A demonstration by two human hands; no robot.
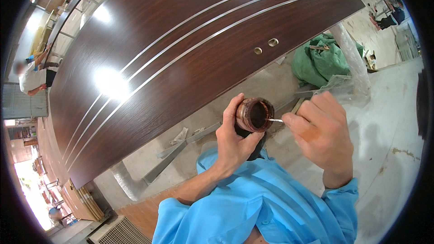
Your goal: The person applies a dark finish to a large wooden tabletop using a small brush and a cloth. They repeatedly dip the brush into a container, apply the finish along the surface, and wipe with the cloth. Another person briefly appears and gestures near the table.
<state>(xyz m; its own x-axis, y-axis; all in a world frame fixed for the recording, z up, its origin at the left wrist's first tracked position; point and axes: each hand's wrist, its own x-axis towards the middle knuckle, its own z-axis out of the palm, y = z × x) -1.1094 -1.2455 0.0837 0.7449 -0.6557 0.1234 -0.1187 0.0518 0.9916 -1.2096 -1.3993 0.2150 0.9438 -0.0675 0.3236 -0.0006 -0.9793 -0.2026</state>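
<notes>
My left hand [231, 136] is wrapped round a small jar [244, 116], tilted so its mouth faces me. Dark brown stuff coats the rim and fills the inside as far as I can see. Closed in a pinch, my right hand [322, 133] grips a thin pale rod [275, 119], whose far end reaches into the jar's mouth. Most of the rod is hidden by my fingers. Just beyond both hands lies a dark brown wood-grain door panel [212, 65] with three curved silvery strips and two holes near its close edge.
Wrapped supports [350, 52] hold the panel up. A green sack [318, 63] lies on the floor beyond my right hand, beside clear plastic. A vented box [120, 232] stands at lower left. One person [34, 77] is at the far left, another [394, 16] at the far right.
</notes>
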